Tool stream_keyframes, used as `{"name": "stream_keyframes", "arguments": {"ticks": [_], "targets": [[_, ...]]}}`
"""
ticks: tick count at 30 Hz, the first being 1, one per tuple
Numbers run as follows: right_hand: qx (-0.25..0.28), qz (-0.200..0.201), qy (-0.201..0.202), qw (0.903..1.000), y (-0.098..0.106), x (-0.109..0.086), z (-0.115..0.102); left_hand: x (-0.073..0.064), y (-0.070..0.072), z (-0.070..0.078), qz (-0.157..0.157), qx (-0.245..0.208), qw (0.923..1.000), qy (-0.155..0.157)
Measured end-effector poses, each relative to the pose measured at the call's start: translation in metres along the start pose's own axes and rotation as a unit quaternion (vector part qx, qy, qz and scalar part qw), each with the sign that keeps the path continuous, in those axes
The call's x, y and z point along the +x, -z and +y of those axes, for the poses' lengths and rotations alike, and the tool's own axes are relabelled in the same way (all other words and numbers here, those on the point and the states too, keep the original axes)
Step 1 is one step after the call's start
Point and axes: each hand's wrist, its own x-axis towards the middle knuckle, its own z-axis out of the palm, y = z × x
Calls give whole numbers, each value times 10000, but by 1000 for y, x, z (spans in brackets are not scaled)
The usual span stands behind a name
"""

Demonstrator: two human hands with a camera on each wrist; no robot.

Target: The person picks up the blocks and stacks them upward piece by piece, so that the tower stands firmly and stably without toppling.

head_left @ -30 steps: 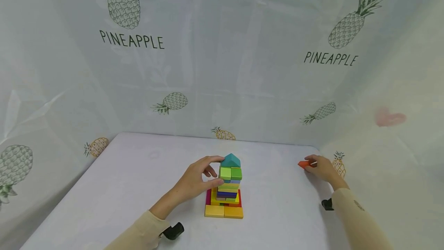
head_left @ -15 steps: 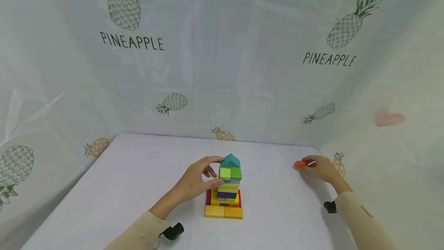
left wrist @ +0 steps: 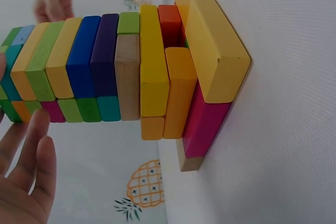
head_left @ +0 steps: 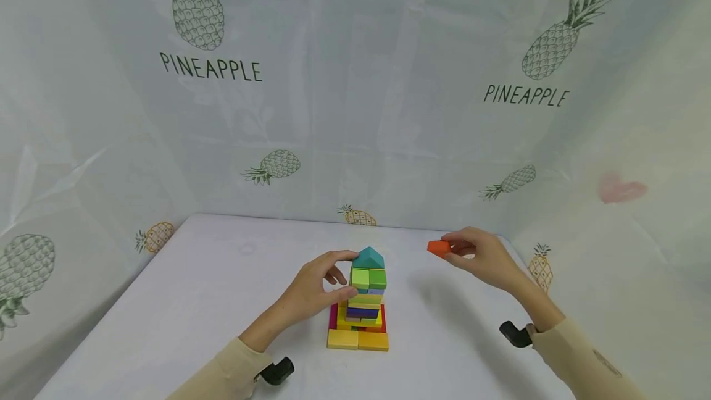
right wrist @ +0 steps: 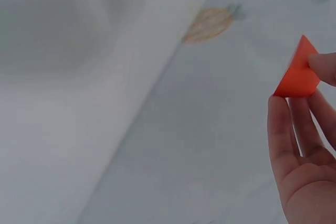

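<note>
A tower of colourful wooden blocks (head_left: 367, 297) stands mid-table, topped by a teal triangular block (head_left: 369, 258). My left hand (head_left: 311, 286) is at the tower's upper left side, its index fingertip by the teal block and its thumb lower against the stack. In the left wrist view, the left fingers (left wrist: 44, 169) lie beside the upper layers, not wrapped round the stack. Right of the tower, my right hand (head_left: 483, 258) pinches an orange-red triangular block (head_left: 438, 248) above the table. The right wrist view shows thumb and fingertips on that triangular block (right wrist: 299, 72).
The white table (head_left: 183, 320) meets a pineapple-print curtain (head_left: 383, 97) along its back edge. Yellow blocks (head_left: 358, 341) form the tower's wide base. Black wrist cameras (head_left: 277, 370) sit under both forearms.
My right hand has lifted the orange-red triangular block off the table and moved it left toward the tower. The left hand and the tower have not visibly moved.
</note>
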Motion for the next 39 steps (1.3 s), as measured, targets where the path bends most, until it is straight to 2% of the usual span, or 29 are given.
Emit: {"name": "stream_keyframes", "arguments": {"ticks": [7,13,18,24,32,39], "targets": [[394,-75,758,9963,-8,3,-73,0,0,-1,32,-38,10000,-79],[740,-340,1202,9894,-26,7,-103,-1,-1,0,71,-37,9999,-133],[861,-528,1300,9863,-41,12,-112,-1,-1,0,100,-38,9998,-181],[806,-537,1356,9860,-52,16,-118,0,-1,0,107,-10,9996,-255],[624,-220,1401,9879,-60,17,-119,1,-1,0,103,58,9995,-300],[554,69,1747,9830,-68,14,-113,0,-1,-2,106,32,9995,-307]]}}
